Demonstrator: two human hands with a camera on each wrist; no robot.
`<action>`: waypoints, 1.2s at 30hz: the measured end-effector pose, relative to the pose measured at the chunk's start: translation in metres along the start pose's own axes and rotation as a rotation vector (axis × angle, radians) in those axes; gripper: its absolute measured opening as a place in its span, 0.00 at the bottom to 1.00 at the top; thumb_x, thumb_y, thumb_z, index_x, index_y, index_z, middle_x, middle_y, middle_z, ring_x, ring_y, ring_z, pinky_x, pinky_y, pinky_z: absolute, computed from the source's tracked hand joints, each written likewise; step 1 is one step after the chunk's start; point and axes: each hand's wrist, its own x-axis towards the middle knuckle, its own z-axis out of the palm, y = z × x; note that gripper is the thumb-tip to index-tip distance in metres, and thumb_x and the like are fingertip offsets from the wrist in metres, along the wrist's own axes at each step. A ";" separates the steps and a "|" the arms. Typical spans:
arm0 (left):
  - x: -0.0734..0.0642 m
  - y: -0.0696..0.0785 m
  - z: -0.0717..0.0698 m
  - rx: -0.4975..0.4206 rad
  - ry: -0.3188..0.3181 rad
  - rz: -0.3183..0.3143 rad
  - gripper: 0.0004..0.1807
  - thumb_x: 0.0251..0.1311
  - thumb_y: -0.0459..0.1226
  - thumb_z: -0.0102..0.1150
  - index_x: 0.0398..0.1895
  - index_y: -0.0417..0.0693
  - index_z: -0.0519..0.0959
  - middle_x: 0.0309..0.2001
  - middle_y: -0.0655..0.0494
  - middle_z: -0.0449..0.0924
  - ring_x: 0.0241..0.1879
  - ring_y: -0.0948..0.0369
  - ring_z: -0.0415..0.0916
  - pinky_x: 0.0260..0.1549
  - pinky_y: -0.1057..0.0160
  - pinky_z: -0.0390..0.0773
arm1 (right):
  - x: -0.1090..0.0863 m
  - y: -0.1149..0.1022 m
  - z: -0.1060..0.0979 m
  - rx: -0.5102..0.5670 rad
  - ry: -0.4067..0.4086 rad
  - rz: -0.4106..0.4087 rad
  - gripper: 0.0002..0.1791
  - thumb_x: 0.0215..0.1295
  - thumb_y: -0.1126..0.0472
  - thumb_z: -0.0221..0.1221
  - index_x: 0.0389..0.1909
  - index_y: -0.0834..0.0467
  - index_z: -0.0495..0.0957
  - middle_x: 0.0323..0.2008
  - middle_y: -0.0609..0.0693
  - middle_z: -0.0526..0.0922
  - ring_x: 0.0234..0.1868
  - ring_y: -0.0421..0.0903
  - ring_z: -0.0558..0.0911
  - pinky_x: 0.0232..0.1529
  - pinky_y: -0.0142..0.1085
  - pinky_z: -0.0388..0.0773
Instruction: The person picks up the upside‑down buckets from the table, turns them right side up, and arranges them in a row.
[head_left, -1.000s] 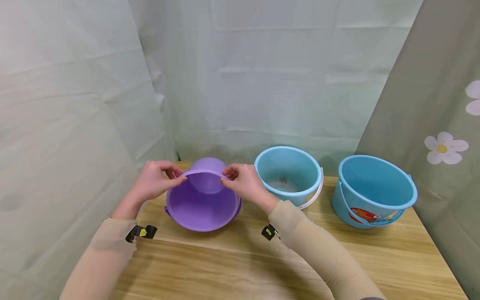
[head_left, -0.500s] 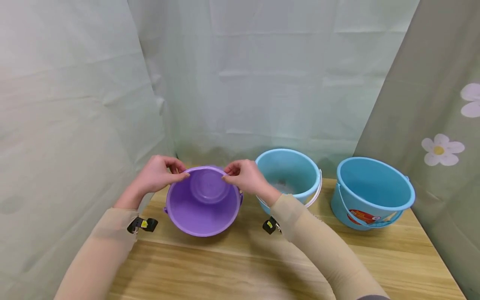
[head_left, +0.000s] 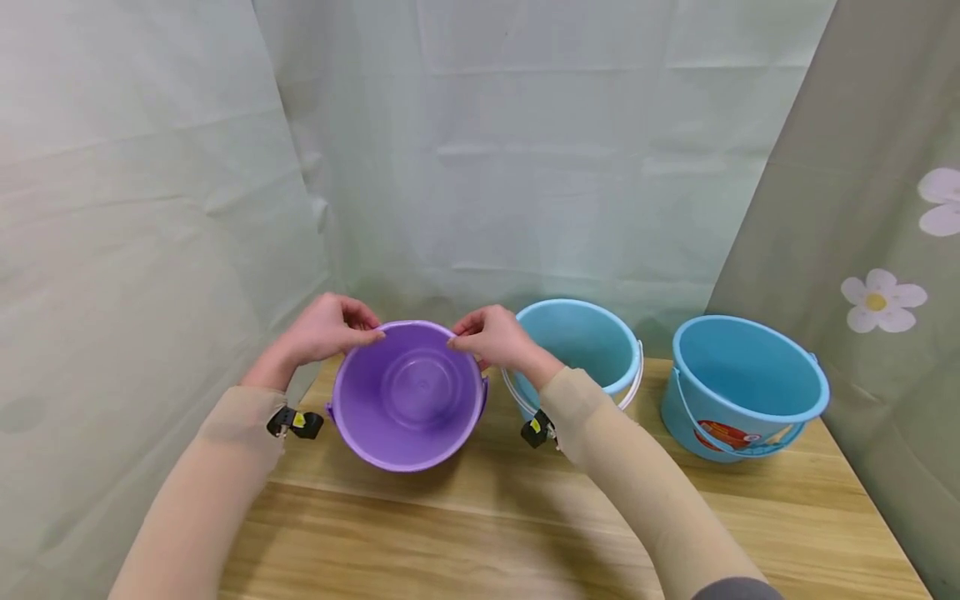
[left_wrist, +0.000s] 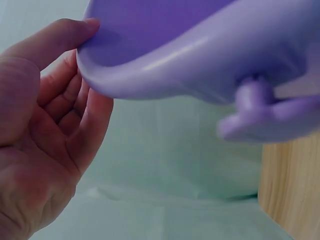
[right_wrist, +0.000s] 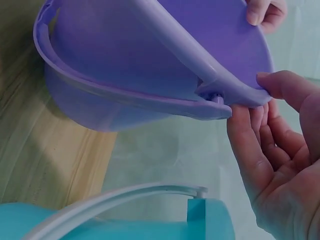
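A purple bucket (head_left: 408, 425) tilts toward the head camera, its mouth facing me and its round inner base showing. On the far rim's left part, my left hand (head_left: 330, 327) pinches the edge between thumb and fingers. My right hand (head_left: 495, 337) pinches the same rim farther right. In the left wrist view the left thumb lies inside the bucket wall (left_wrist: 165, 70), with the fingers outside. The right wrist view shows the right thumb over the rim, fingers beneath it near the handle joint, and the purple handle (right_wrist: 135, 100) hanging along the outside.
Close to my right hand stands a light blue bucket (head_left: 577, 333) with a white handle (head_left: 633, 387), partly hidden by my forearm. Another blue bucket (head_left: 742, 412) with a red label is farther right. All are at a wooden table (head_left: 450, 550), with pale curtains (head_left: 555, 167) behind and left.
The purple bucket has swung so its inner base shows lower, toward the middle of its mouth; its outer bottom no longer shows behind the rim. Both hands have risen slightly, still holding the rim.
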 end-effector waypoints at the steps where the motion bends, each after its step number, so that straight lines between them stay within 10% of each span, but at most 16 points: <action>1: 0.002 0.000 -0.001 -0.016 -0.015 -0.010 0.11 0.64 0.39 0.76 0.42 0.40 0.89 0.34 0.50 0.87 0.29 0.56 0.82 0.26 0.59 0.86 | 0.002 0.000 -0.001 0.001 -0.007 0.007 0.09 0.69 0.61 0.71 0.47 0.59 0.88 0.41 0.54 0.89 0.41 0.58 0.90 0.33 0.45 0.91; 20: 0.025 -0.015 -0.007 -0.093 -0.107 -0.149 0.19 0.65 0.42 0.76 0.49 0.35 0.87 0.41 0.48 0.88 0.39 0.55 0.85 0.36 0.55 0.88 | 0.029 -0.005 -0.006 0.002 -0.058 0.135 0.15 0.68 0.60 0.72 0.52 0.62 0.88 0.44 0.54 0.91 0.44 0.47 0.90 0.38 0.41 0.91; 36: 0.035 -0.026 0.006 -0.109 -0.056 -0.201 0.27 0.64 0.42 0.76 0.61 0.35 0.85 0.54 0.44 0.88 0.49 0.54 0.85 0.47 0.59 0.86 | 0.042 0.014 0.000 -0.295 0.204 -0.021 0.15 0.66 0.53 0.74 0.48 0.55 0.92 0.41 0.47 0.91 0.43 0.44 0.87 0.44 0.34 0.85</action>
